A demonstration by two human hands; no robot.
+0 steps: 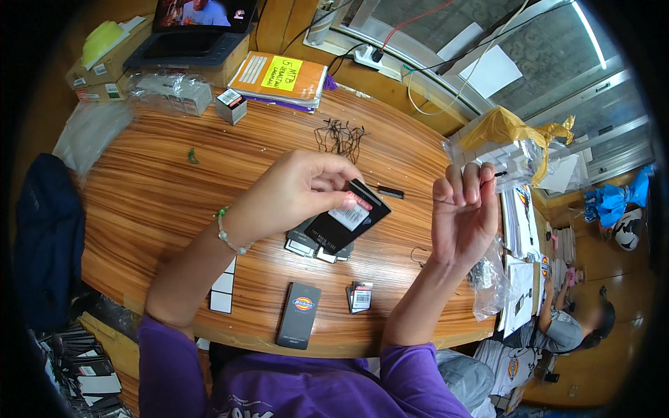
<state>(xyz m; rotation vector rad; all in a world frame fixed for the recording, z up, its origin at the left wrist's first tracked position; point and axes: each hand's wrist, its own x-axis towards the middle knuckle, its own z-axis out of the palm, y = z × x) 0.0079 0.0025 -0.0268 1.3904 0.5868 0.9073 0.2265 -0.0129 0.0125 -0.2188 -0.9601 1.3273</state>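
Observation:
My left hand (317, 182) pinches a black hang tag (338, 235) with a white barcode sticker, held tilted above the table; it looks like more than one card layer. My right hand (463, 216) is raised to the right, fingertips pinched on a thin black string (500, 174), of which only a small dark end shows. Below the held tag lies a stack of dark tags (301, 245), partly hidden. A small black plastic piece (390, 191) shows just beyond the held tag. Farther back is a tangled heap of black strings (340, 138).
On the wooden table (153, 230), near me, lie a dark grey tag (300, 315), small barcode cards (360, 297) and white stickers (221, 292). A small box (231, 106), orange folder (279, 78) and laptop (185, 45) stand behind. Plastic-wrapped stacks (512, 157) line the right; another person (568, 327) sits beyond.

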